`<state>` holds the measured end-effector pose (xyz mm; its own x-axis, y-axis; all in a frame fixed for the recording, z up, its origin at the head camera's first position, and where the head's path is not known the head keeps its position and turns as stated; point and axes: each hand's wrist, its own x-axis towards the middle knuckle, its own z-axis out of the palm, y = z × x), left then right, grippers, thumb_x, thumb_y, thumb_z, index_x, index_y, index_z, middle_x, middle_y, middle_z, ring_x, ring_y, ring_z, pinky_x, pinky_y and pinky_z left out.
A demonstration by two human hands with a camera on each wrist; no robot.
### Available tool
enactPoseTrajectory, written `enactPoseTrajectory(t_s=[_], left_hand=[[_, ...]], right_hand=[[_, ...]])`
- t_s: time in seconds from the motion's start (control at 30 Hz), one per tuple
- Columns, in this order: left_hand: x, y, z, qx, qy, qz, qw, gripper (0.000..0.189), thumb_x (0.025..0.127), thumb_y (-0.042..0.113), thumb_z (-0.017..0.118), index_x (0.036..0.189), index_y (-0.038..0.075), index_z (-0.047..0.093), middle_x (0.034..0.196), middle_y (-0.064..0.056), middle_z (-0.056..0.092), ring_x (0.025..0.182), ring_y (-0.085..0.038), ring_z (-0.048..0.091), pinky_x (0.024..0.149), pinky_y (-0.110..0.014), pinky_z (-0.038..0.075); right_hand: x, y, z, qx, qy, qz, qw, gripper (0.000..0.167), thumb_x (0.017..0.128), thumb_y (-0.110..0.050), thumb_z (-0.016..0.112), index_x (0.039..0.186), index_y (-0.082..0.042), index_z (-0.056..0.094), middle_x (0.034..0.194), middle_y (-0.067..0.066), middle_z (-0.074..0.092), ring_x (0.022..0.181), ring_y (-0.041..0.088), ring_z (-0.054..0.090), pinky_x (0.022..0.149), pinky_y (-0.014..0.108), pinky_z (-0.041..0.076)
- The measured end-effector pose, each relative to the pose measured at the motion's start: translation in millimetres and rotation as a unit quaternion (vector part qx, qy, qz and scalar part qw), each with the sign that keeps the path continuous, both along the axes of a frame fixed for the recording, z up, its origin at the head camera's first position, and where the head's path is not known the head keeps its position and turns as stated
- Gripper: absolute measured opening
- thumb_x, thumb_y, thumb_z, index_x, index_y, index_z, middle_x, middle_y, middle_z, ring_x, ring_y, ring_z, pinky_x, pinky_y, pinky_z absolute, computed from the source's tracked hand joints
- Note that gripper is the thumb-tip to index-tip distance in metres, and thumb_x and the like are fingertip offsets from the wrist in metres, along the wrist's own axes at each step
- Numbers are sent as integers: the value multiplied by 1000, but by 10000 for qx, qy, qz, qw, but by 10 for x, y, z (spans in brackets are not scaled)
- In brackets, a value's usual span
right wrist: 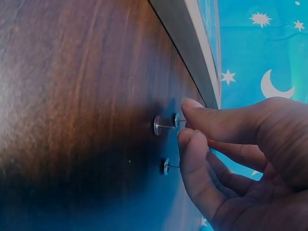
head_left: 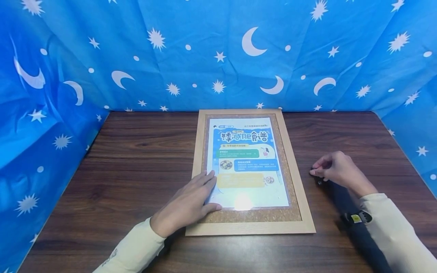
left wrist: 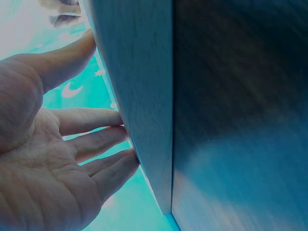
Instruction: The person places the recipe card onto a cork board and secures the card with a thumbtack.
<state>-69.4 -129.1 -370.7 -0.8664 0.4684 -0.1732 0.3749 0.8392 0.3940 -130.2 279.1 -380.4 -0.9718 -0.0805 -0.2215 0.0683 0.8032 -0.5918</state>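
Observation:
A wood-framed corkboard (head_left: 252,228) lies flat on the table, with a printed poster (head_left: 249,163) in Chinese lettering on its cork. My left hand (head_left: 187,201) rests along the board's left side, fingers extended and thumb over the poster's lower corner. In the left wrist view those fingertips (left wrist: 126,153) touch the frame's edge. To the right of the board, my right hand (head_left: 336,172) is low over the table. Its thumb and forefinger pinch the pin of a thumbtack (right wrist: 177,120). Two more thumbtacks stand point up close by, one (right wrist: 158,125) beside it and another (right wrist: 166,166) nearer the forefinger.
Dark wood-grain table (head_left: 136,151) stretches out on both sides of the board. A blue cloth (head_left: 211,57) with white moons and stars hangs behind and at the sides. Bright glare (head_left: 243,201) covers part of the poster's bottom. A dark band with a yellow label (head_left: 356,218) circles my right wrist.

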Motion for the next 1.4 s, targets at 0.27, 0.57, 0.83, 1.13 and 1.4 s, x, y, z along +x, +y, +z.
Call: enactPoseTrajectory(t_s=[0.27,0.57,0.83,1.13,1.4], left_hand=[[2,-2,-6,9,26,-24,10000,81,90,40,76,148,-7,45,160,-21,34,150,-39,25,121,-53,24],[3,0,-4,-5,3,14,10000,81,90,40,75,149,-6,44,161,-21,33,150,-39,24,121,-53,24],[16,-11,-13,-55,62,-32,10000,81,92,43,72,151,-5,42,162,-20,31,150,-39,24,120,-54,25],[19,-32,-27,-146,122,-151,9997,80,93,43,70,150,-5,42,162,-20,31,150,-39,24,120,-53,26],[23,-33,-17,-126,132,-153,9997,80,94,43,70,150,-5,42,161,-20,31,151,-39,23,120,-53,26]], right_hand=[[-14,21,-31,-27,-146,-31,9999,11,94,-9,73,93,1,76,82,7,72,68,18,65,60,32,54],[-19,-14,23,32,301,-117,9995,9,95,-7,70,93,2,71,79,8,69,68,20,63,59,30,51],[-56,-132,115,-80,565,104,9983,14,98,-8,66,99,5,70,82,11,70,69,19,66,59,29,54],[-144,-315,184,-288,666,318,9969,18,98,-12,69,102,5,73,85,11,72,70,20,69,66,37,60],[-233,-498,227,-512,507,345,9968,17,97,-6,69,107,7,71,96,18,72,77,24,72,82,48,61]])
